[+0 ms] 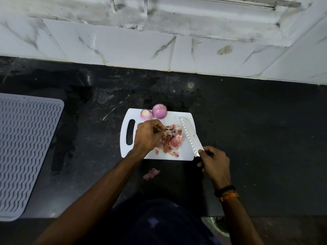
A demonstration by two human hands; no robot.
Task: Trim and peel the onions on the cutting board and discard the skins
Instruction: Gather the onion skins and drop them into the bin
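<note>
On a white cutting board (184, 154), two peeled onions (154, 112) sit at the far edge as the left hand (147, 137) pinches papery, featherlight skins (170, 141), best bunched from beneath; the right hand (215, 161) grips the knife (188, 134) handle

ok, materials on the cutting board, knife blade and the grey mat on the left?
Cutting board: looks like white plastic, smooth matte, with a moulded handle slot. Knife blade: likely stainless steel, a shiny grey surface with a row of dimples along it; the right hand hides most of its handle. Ridged mat: probably silicone or rubber, pale grey, wavy ribs, rounded corners; not certain.
</note>
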